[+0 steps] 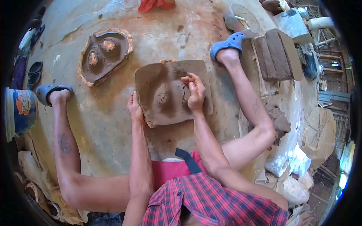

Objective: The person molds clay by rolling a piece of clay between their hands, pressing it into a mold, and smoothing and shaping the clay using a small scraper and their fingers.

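Note:
A brown slab of wet clay (173, 115) lies between my legs, draped over a form with a sunken band and two cracked humps. Flat along its left edge rests my left hand (135, 107), with its fingers stretched out and touching the side. Over the right hump is my right hand (196, 94), its fingers curled in toward the thumb. Whether a bit of clay is between those fingers is hidden. Small orange-brown lumps show at the slab's far edge. Up and left stands an orange-rimmed mould (130, 45) with dark clay inside around two raised knobs.
My feet wear blue clogs (228, 45) on either side. Right of my leg sits a stack of thick clay slabs (277, 56), with loose clay lumps (279, 122) nearer me. A bucket (22, 109) stands at the far left. Red cloth (156, 4) lies at the top.

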Motion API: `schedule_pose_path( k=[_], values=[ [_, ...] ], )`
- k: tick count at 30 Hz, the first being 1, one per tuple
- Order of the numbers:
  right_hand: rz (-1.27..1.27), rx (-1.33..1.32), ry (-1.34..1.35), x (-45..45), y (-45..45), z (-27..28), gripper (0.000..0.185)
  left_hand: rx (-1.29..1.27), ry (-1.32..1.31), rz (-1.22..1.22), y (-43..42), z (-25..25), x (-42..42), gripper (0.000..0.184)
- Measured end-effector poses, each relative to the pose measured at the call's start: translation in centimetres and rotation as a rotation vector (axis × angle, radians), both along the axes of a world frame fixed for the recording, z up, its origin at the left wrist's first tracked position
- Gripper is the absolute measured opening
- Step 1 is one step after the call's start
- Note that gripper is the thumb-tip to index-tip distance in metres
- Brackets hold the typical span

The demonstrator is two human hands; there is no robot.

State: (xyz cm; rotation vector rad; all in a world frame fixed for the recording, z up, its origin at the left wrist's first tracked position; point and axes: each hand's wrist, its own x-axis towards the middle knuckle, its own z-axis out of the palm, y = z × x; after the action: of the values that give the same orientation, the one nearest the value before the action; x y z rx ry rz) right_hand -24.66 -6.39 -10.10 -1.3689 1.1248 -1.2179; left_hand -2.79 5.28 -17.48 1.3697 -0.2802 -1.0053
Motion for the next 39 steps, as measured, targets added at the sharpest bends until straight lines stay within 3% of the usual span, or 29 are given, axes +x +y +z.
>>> schedule_pose_path(
  k=[2, 4, 5, 6, 8, 9, 10, 13, 15, 19, 22, 24, 26, 28, 29, 31, 32, 34, 39],
  values=[
    [0.024, -0.107, -0.006, 0.5, -0.1, 1.2, 0.047, -0.162, 0.231, 0.037, -2.2, -1.1, 0.3, 0.025],
    [-0.166, -0.184, -0.009, 1.0, 0.4, 1.9, 0.051, -0.173, 0.241, 0.070, -3.4, -0.3, -0.1, 0.026],
    [-0.238, -0.375, 0.080, 1.0, 0.7, 2.1, 0.063, -0.119, 0.149, 0.071, -3.9, -0.1, 0.0, 0.028],
    [-0.232, -0.346, 0.081, 1.3, 1.5, 1.1, 0.063, -0.027, 0.058, 0.065, -2.3, -0.5, 0.2, 0.030],
    [-0.311, -0.571, 0.779, 2.1, 2.2, -0.1, 0.068, -0.060, 0.143, 0.046, -1.1, -0.5, 0.1, 0.030],
    [-0.336, -0.541, 0.699, 2.8, 2.1, 0.5, 0.054, -0.143, 0.230, 0.051, -2.4, -0.4, 0.1, 0.031],
    [-0.339, -0.529, 0.706, 2.7, 2.9, 1.0, 0.054, -0.132, 0.234, 0.045, -1.6, -0.3, -0.1, 0.031],
    [-0.424, -0.617, 0.891, 3.6, 2.0, 1.4, 0.038, -0.145, 0.243, 0.043, -2.5, -0.4, 0.3, 0.032],
    [-0.371, -0.635, 1.043, 3.8, 2.6, 0.5, 0.029, -0.035, -0.013, -0.003, -2.0, -0.2, 0.5, 0.029],
    [-0.356, -0.715, 0.997, 3.6, 2.6, 0.2, 0.034, -0.142, 0.182, 0.033, -2.8, 0.3, 0.1, 0.031],
    [-0.317, -0.637, 0.942, 3.5, 2.9, 0.8, 0.043, -0.033, 0.088, 0.013, -2.1, -0.4, 0.7, 0.032],
    [-0.311, -0.625, 0.873, 2.9, 1.5, 2.8, 0.051, -0.118, 0.119, 0.029, -3.6, 0.1, 0.1, 0.031],
    [-0.436, -0.594, 0.798, 0.1, 2.6, 5.0, 0.053, -0.110, 0.149, 0.057, -1.0, -0.2, -0.2, 0.030],
    [-0.547, -0.343, 0.914, -4.0, 3.2, 6.3, 0.083, -0.085, 0.141, 0.122, -1.3, 0.1, -0.9, 0.025],
    [-0.542, -0.350, 0.923, -5.4, 3.6, 6.7, 0.083, -0.086, 0.209, 0.139, -1.2, 2.3, -1.8, 0.023],
    [-0.380, 0.370, 0.899, -7.1, 5.0, 7.2, 0.113, -0.116, 0.237, 0.167, -0.8, 1.6, -2.7, 0.023],
    [-0.380, 0.371, 0.902, -7.1, 5.4, 6.9, 0.113, -0.150, 0.250, 0.191, -0.7, 1.3, -2.9, 0.023],
    [-0.258, 0.419, 0.909, -6.4, 6.1, 5.6, 0.134, -0.142, 0.235, 0.180, -0.1, -0.3, -3.0, 0.026],
    [-0.320, 0.466, 0.923, -6.4, 5.7, 3.5, 0.126, -0.156, 0.286, 0.162, 0.1, -0.2, -3.1, 0.030]
  ],
)
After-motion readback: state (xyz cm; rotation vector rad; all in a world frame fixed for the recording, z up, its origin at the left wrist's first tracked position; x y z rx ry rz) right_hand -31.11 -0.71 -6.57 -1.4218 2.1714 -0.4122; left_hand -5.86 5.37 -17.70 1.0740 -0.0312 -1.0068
